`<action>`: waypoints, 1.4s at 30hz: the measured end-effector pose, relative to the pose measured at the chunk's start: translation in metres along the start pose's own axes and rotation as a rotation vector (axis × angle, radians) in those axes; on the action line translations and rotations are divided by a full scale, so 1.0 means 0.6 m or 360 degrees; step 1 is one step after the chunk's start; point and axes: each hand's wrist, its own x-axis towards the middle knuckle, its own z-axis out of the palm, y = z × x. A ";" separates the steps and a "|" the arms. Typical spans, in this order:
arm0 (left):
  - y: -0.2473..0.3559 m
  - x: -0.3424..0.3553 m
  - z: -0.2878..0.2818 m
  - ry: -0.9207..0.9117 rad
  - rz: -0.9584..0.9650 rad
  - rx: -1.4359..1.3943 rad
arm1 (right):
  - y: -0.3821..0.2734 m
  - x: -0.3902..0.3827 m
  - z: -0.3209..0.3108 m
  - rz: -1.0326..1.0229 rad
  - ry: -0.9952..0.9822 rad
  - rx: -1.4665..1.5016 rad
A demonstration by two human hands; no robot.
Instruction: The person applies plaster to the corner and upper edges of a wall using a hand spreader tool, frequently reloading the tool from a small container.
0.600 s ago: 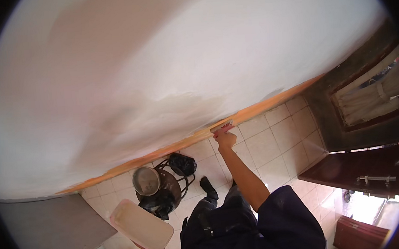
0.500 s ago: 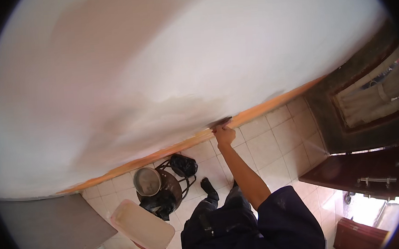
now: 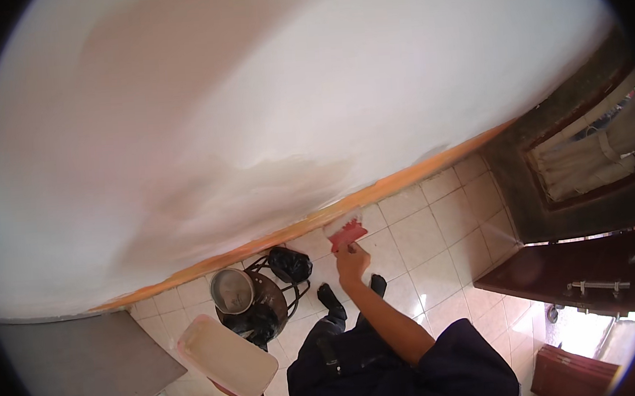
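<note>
**One trowel at the wall's foot, one tray held low**

The right hand [image 3: 351, 258] is closed around the handle of a red-handled trowel [image 3: 344, 230], whose blade meets the white wall [image 3: 288, 90] just above the orange skirting strip [image 3: 376, 192]. The left hand [image 3: 231, 390] grips from below one pale rectangular tray [image 3: 225, 355], held tilted and well apart from the trowel. Between them on the tiled floor [image 3: 437, 226] stands one metal pot [image 3: 234, 290] on a black wire stand, with one black bag [image 3: 290, 263] beside it. Two dark shoes [image 3: 332, 298] stand near the skirting. Bare tiles stretch rightward to a dark wooden door [image 3: 581, 282].
</note>
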 end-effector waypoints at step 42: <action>0.010 -0.003 0.005 -0.0076 -0.0153 -0.0231 | -0.114 0.070 -0.012 -0.0247 -0.0150 0.0300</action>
